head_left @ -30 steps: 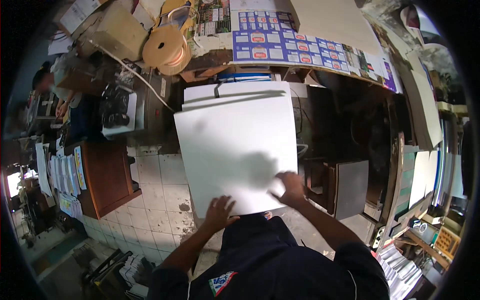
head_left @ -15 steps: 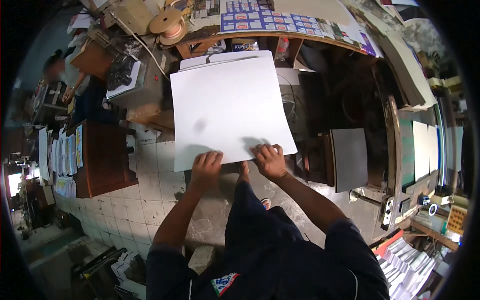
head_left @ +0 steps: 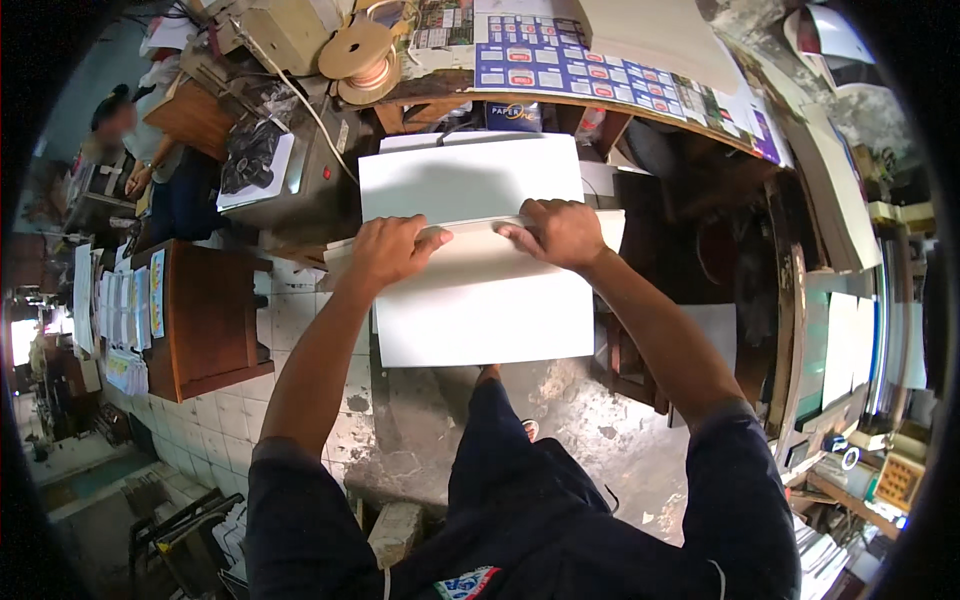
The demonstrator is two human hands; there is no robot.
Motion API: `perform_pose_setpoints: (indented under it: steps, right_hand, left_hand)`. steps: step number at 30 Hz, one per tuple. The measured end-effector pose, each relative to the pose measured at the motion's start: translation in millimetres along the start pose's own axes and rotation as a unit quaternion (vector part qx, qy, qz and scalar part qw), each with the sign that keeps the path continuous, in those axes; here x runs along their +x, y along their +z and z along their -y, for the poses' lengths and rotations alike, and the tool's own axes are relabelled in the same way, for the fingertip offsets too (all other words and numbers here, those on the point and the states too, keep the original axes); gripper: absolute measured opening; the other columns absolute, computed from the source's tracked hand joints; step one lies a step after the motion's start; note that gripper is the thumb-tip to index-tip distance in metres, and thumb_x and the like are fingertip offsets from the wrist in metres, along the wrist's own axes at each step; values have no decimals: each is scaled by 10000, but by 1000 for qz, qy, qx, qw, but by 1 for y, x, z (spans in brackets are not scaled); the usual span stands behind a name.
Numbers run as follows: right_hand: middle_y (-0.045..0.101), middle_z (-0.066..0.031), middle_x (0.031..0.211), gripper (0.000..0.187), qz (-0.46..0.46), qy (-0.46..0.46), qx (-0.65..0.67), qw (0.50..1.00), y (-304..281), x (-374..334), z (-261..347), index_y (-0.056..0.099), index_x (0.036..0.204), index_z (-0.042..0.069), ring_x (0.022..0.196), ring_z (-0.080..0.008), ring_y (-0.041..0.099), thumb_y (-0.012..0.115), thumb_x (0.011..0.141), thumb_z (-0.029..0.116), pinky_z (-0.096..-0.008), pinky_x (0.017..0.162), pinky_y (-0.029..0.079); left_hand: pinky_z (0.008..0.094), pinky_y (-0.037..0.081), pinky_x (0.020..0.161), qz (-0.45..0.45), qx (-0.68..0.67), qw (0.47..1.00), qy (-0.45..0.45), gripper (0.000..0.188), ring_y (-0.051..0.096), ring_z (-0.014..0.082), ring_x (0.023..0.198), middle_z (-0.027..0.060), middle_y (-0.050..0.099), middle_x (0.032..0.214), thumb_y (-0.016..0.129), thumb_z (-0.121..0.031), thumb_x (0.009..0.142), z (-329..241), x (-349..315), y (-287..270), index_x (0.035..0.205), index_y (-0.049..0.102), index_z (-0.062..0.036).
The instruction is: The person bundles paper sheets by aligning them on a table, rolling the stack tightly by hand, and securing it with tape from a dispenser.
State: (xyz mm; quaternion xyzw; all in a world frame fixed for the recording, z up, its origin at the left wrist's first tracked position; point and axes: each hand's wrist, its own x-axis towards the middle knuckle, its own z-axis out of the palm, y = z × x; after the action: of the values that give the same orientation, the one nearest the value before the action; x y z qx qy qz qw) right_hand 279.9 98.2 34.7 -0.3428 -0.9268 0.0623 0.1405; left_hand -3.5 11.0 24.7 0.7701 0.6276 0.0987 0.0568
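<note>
Large white sheets point(head_left: 475, 262) stand tilted up between my two hands, their long upper edge running across in front of me. My left hand point(head_left: 392, 248) closes over that edge on the left, thumb on the near face. On the right, my right hand point(head_left: 562, 234) grips the same edge with its fingers curled over the far side. Below and nearer to me lies a flat white paper stack point(head_left: 490, 325). More white paper point(head_left: 480, 170) shows beyond the raised edge. How many sheets I hold, I cannot tell.
A worktable point(head_left: 440, 85) with printed sheets and a cable spool point(head_left: 360, 62) is at the back. To the left are a grey machine point(head_left: 325, 150) and a brown wooden cabinet point(head_left: 210, 320). A person point(head_left: 150, 150) sits far left. A wooden frame post point(head_left: 790, 300) rises at right.
Both hands have moved away from me, off the near edge of the flat paper. They now hold sheets raised on edge, and the near paper lies exposed.
</note>
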Motion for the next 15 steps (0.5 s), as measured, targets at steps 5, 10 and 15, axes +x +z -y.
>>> perform_pose_setpoints:
  steps: [5,10,15]
  right_hand:
    - [661,-113,628,599,80,30,-3,996,60,28,-31,657,811,81,578,-296,676,539,885,663,-440,521,540]
    - [686,-117,704,599,175,60,53,981,82,-1,-20,652,849,75,640,-312,687,508,904,654,-443,581,550]
    - [641,-81,696,595,209,37,27,977,72,-44,3,656,786,78,672,-239,667,529,896,649,-392,627,526]
  left_hand:
    - [490,537,645,141,-24,987,-71,762,674,365,658,176,654,677,307,-687,963,24,29,54,808,660,-30]
    - [514,499,578,189,-58,976,-92,709,645,342,593,154,613,614,354,-681,953,9,-4,81,740,603,-52]
    - [420,453,574,103,-76,991,-42,525,585,277,532,68,571,562,579,-587,884,-15,-47,78,697,585,-97]
